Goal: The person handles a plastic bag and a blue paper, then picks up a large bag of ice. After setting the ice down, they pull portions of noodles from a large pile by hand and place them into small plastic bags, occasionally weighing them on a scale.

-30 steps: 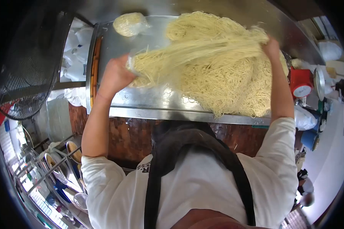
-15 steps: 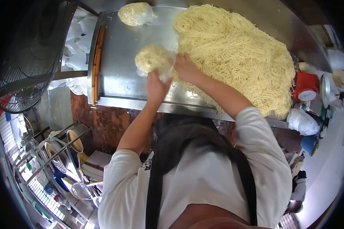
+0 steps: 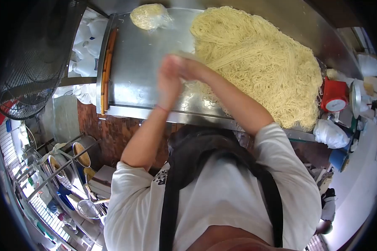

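My left hand (image 3: 170, 75) and my right hand (image 3: 187, 68) meet above the steel table, blurred by motion, with their fingers closed together. A pale edge of a plastic bag of noodles (image 3: 184, 54) shows just beyond them; my hands cover the rest of it. To the right of both hands lies a big heap of loose yellow noodles (image 3: 259, 62). Another clear bag of noodles (image 3: 148, 16) sits at the far side of the steel table (image 3: 134, 71).
Wooden poles (image 3: 109, 69) lie along the table's left edge. A red scale (image 3: 335, 95) and a white plastic bag (image 3: 331, 134) are by the right end. A fan (image 3: 31, 83) stands at left, above pots (image 3: 83, 152) on the lower left.
Both hands have come together and moved slightly up and left, with the bag of noodles lifted from the tabletop and now mostly hidden. The far bag has stayed put.
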### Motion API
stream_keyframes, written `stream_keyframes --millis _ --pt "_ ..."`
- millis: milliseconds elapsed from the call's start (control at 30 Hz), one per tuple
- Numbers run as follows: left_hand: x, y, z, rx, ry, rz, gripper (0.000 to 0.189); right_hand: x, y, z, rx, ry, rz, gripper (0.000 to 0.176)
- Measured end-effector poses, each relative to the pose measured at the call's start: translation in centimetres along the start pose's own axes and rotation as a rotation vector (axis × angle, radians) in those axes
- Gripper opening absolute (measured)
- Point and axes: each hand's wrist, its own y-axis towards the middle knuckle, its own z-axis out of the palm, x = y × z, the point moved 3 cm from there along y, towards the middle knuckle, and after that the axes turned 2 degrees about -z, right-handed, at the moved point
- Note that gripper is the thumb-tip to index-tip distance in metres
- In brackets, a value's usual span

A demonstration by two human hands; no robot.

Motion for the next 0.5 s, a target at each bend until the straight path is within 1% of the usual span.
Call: stream_keyframes --millis 33,67,167,233,267,300,367,467,500 --pt "1.2 1.7 -1.6 -0.085 -0.115 -0.101 0.013 0.5 -2.4 -1.5 -0.054 0.045 -0.064 0.049" --pt "0.6 3.4 -2.9 -0.078 -0.424 -0.391 0.013 1.2 -4.9 -2.7 -0.13 0.001 -0.101 0.054" --pt "-0.8 3.5 -3.7 0.005 -0.543 -0.484 0.006 1.6 -8.4 -3.6 -0.345 -0.569 -0.046 0.051" --pt "0.4 3.6 -2.9 0.013 -0.607 -0.508 0.007 -2.3 -7.6 -0.1 -0.364 -0.695 0.041 0.049" --pt "0.1 3.9 -2.3 0.017 -0.642 -0.51 0.007 -2.4 -6.7 0.0 -0.38 -0.763 0.081 0.048" --pt "-0.2 3.7 -1.8 0.021 -0.589 -0.471 0.007 -3.2 -5.9 0.2 -0.242 -0.575 0.131 0.044" --pt "-2.4 2.6 -0.5 0.021 -0.478 -0.402 0.007 0.1 -4.1 -2.0 0.043 -0.185 0.219 0.036" --pt "-4.9 1.5 0.2 0.118 -0.34 -0.237 0.007 5.5 -1.9 -5.2 -0.199 0.162 0.032 0.043" --pt "-3.2 2.3 -0.3 0.108 -0.273 -0.154 0.01 5.0 -1.1 -4.0 -0.12 0.203 -0.031 0.043"
